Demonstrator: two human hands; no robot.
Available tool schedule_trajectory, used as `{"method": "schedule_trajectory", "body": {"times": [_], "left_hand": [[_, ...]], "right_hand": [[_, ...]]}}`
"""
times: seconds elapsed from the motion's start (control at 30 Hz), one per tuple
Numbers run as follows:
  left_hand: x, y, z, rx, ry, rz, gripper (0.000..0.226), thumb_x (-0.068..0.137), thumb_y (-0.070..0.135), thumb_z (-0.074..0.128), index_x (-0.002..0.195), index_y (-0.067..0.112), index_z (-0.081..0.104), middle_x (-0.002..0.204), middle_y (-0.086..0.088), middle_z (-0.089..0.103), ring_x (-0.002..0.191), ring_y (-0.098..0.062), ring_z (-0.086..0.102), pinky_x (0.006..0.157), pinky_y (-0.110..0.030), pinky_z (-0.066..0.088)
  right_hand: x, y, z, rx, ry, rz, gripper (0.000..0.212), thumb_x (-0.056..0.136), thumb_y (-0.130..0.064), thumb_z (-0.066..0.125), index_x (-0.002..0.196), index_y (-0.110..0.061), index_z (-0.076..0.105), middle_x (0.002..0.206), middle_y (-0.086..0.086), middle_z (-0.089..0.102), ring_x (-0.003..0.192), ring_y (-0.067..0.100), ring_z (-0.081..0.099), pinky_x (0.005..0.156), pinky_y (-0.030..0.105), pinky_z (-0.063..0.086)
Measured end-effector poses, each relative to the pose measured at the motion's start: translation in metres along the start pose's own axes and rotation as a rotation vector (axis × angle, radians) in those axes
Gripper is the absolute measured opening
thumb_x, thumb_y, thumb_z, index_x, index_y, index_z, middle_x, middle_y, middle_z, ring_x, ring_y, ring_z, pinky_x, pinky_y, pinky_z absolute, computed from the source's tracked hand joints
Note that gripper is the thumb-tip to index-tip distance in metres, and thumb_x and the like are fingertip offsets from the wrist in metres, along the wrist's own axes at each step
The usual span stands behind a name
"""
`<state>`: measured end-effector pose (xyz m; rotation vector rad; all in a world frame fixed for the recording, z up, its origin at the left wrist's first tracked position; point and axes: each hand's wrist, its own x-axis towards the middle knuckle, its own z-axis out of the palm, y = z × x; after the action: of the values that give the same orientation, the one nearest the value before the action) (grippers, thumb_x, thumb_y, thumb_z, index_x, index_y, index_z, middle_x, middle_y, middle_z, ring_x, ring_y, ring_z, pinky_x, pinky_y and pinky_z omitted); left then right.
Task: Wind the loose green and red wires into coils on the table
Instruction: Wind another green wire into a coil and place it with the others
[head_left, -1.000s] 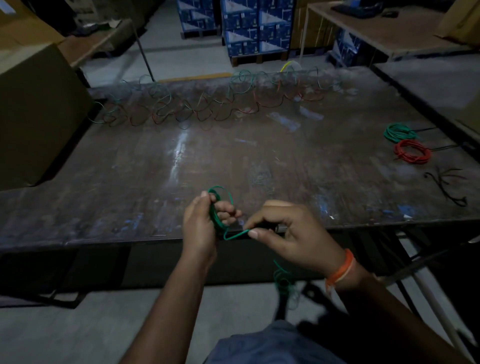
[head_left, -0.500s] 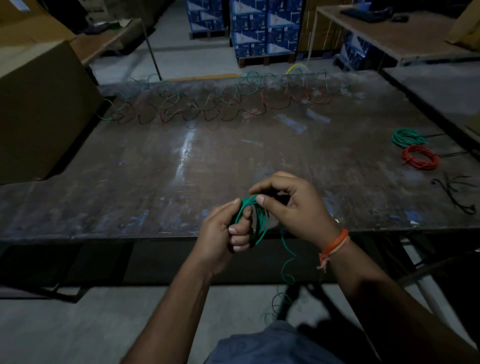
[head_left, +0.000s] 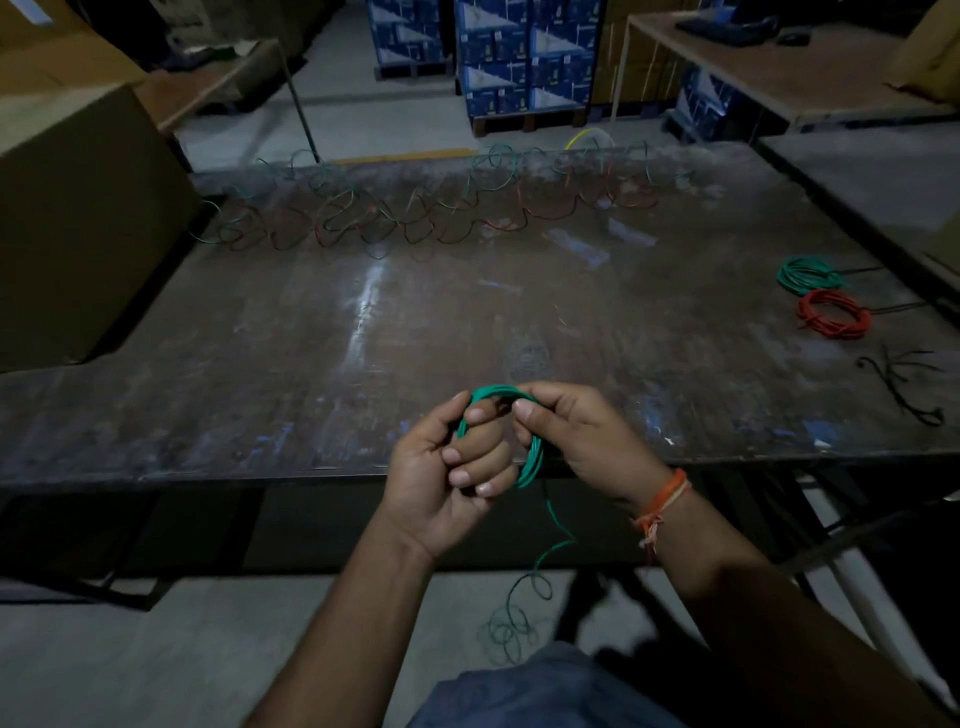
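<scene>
Over the near edge of the worn dark table (head_left: 322, 364), the left hand (head_left: 447, 467) is gripping a half-wound green wire coil (head_left: 532, 457) while the right hand (head_left: 582, 441) is pinching its top; keeping the trailing tail taut should lay each turn flush.

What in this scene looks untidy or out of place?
The green wire held by both hands trails a loose tail over the table edge toward the floor. Tangled green and red wires sprawl along the far edge, uncoiled.
</scene>
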<state>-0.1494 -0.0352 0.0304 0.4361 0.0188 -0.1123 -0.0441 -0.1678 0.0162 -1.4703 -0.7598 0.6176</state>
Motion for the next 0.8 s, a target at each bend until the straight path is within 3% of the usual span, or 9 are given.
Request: {"method": "schedule_trajectory", "body": {"times": [0.07, 0.17, 0.3, 0.37, 0.47, 0.6, 0.7, 0.8], "left_hand": [[0.001, 0.0, -0.002, -0.03, -0.048, -0.023, 0.031, 0.103, 0.03, 0.033, 0.081, 0.015, 0.05, 0.051, 0.011, 0.026, 0.04, -0.006, 0.022, 0.045, -0.022, 0.023], [0.002, -0.001, -0.007, -0.111, -0.074, -0.035, 0.036, 0.105, 0.034, 0.028, 0.082, 0.016, 0.05, 0.052, 0.011, 0.027, 0.041, -0.006, 0.022, 0.046, -0.021, 0.022], [-0.001, 0.005, -0.02, -0.255, -0.05, 0.034, 0.035, 0.105, 0.03, 0.027, 0.082, 0.015, 0.049, 0.053, 0.009, 0.028, 0.042, -0.007, 0.022, 0.047, -0.022, 0.02], [-0.004, 0.018, -0.028, -0.284, -0.034, 0.121, 0.027, 0.102, 0.022, 0.032, 0.082, 0.015, 0.049, 0.054, 0.009, 0.028, 0.044, -0.008, 0.023, 0.047, -0.023, 0.02], [-0.009, 0.037, -0.037, -0.291, 0.014, 0.24, 0.022, 0.099, 0.017, 0.038, 0.081, 0.012, 0.051, 0.054, 0.008, 0.031, 0.043, -0.008, 0.025, 0.045, -0.024, 0.022], [-0.01, 0.042, -0.037, -0.261, 0.128, 0.369, 0.02, 0.096, 0.018, 0.04, 0.079, 0.015, 0.05, 0.049, 0.006, 0.037, 0.039, -0.007, 0.028, 0.04, -0.022, 0.025], [-0.009, 0.045, -0.034, -0.242, 0.195, 0.453, 0.023, 0.096, 0.018, 0.039, 0.077, 0.016, 0.05, 0.049, 0.007, 0.036, 0.037, -0.007, 0.032, 0.039, -0.02, 0.025], [-0.005, 0.045, -0.032, -0.22, 0.256, 0.483, 0.034, 0.106, 0.025, 0.03, 0.078, 0.018, 0.048, 0.051, 0.009, 0.037, 0.04, -0.005, 0.032, 0.04, -0.019, 0.027]], "right_hand": [[-0.001, 0.001, 0.002, 0.078, -0.02, 0.033, 0.036, 0.097, -0.025, 0.051, 0.101, 0.01, 0.059, 0.069, -0.003, 0.054, 0.066, 0.014, 0.045, 0.064, 0.026, 0.04], [-0.002, 0.003, 0.004, 0.113, -0.044, 0.052, 0.026, 0.098, -0.029, 0.051, 0.091, -0.005, 0.06, 0.068, -0.001, 0.055, 0.064, 0.012, 0.047, 0.062, 0.023, 0.042], [-0.004, 0.014, -0.006, -0.005, -0.023, 0.089, 0.046, 0.1, -0.045, 0.05, 0.091, -0.003, 0.064, 0.075, 0.02, 0.062, 0.069, 0.021, 0.055, 0.069, 0.035, 0.045], [-0.011, 0.023, -0.02, -0.065, -0.029, 0.132, 0.035, 0.101, -0.037, 0.055, 0.09, -0.006, 0.064, 0.067, 0.007, 0.06, 0.06, 0.013, 0.054, 0.061, 0.027, 0.044], [-0.025, 0.039, -0.042, -0.159, -0.005, 0.142, 0.01, 0.096, -0.008, 0.066, 0.087, -0.011, 0.064, 0.064, -0.01, 0.054, 0.059, 0.004, 0.047, 0.06, 0.018, 0.039], [-0.032, 0.046, -0.055, -0.197, 0.103, 0.079, 0.011, 0.093, -0.002, 0.068, 0.088, -0.012, 0.068, 0.073, -0.005, 0.061, 0.068, 0.003, 0.053, 0.065, 0.013, 0.043], [-0.034, 0.046, -0.056, -0.204, 0.154, 0.063, 0.013, 0.092, 0.0, 0.068, 0.09, -0.012, 0.068, 0.077, 0.003, 0.059, 0.072, 0.013, 0.052, 0.067, 0.016, 0.043], [-0.037, 0.039, -0.053, -0.339, 0.202, -0.034, 0.015, 0.091, -0.003, 0.07, 0.089, -0.018, 0.071, 0.082, -0.004, 0.068, 0.078, 0.011, 0.061, 0.075, 0.027, 0.049]]}}
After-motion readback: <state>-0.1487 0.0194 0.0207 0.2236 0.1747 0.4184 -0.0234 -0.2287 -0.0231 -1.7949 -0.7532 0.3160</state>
